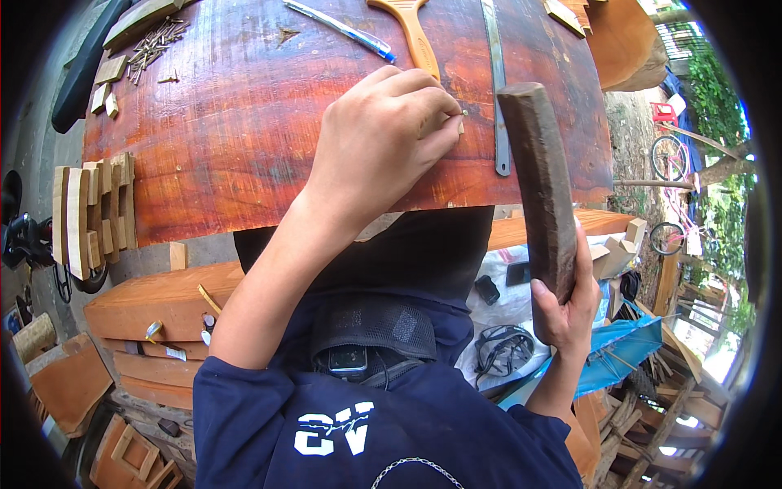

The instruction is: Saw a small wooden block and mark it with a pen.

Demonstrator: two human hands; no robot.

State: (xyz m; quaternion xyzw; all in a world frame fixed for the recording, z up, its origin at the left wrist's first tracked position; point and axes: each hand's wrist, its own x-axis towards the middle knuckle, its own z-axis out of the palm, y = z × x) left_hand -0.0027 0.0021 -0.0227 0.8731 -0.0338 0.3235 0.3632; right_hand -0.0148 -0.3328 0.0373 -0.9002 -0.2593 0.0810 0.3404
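My left hand (387, 134) is closed over the reddish wooden tabletop (244, 163), thumb and index finger pinched together. At the fingertips shows the tip of a small nail (464, 113), beside a bit of pale wood (461, 128); the rest is hidden by the fingers. A thick, dark brown wooden bar (539, 175) stands tilted in my right hand (568, 301), which wraps its lower end to the right of the table's near edge. The bar's upper end is raised, apart from the left hand.
Beyond my left hand lie a brush with a yellow handle (415, 41) and a blue-white pen (346, 31). A thin metal strip (495, 90) lies between the hands. Loose nails (155, 47) lie far left; stacked wooden pieces (94, 212) sit at the left edge.
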